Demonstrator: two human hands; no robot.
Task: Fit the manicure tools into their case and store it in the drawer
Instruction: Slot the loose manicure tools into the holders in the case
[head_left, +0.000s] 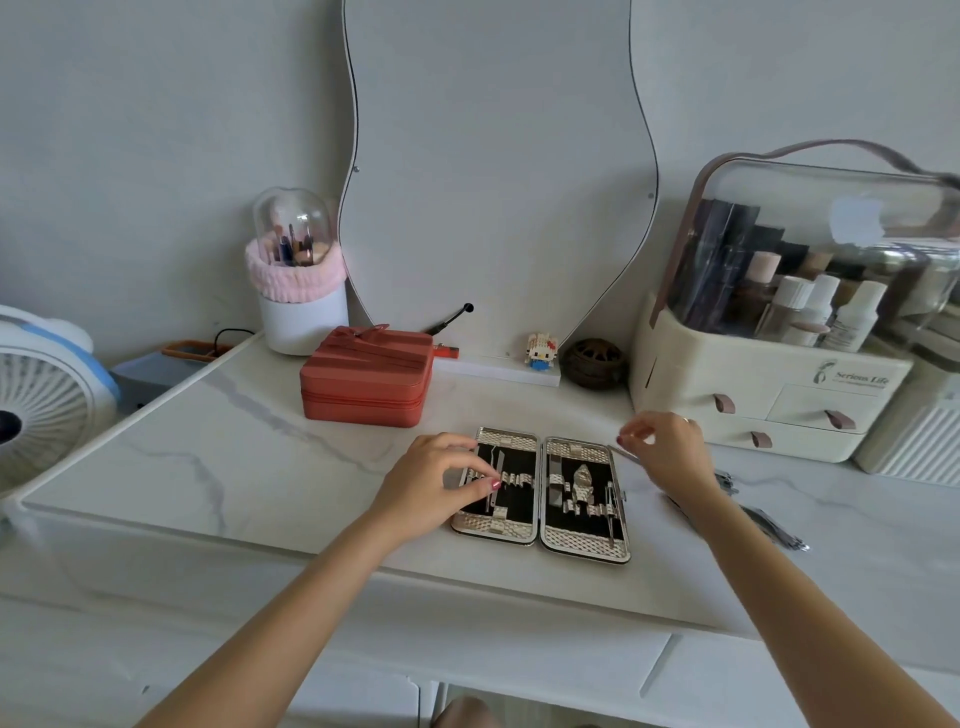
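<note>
A silver manicure case (541, 538) lies open flat on the marble dressing table (260, 457), its black lining showing elastic loops and a few slim tools in both halves. My left hand (434, 483) rests on the case's left half, fingers curled at a thin tool in the loops. My right hand (667, 449) hovers just right of the case and pinches a thin metal tool (626, 453) that slants toward the case's upper right corner. More loose metal tools (769, 525) lie on the table to the right, partly hidden behind my right forearm.
A red zipped box (368, 376) stands behind the case. At the right is a cream cosmetic organiser (753, 400) with small drawers. A brush holder (298, 291), a mirror (498, 171), a toy figure (541, 351) and a fan (36, 400) ring the table. White drawer fronts (545, 665) run below the edge.
</note>
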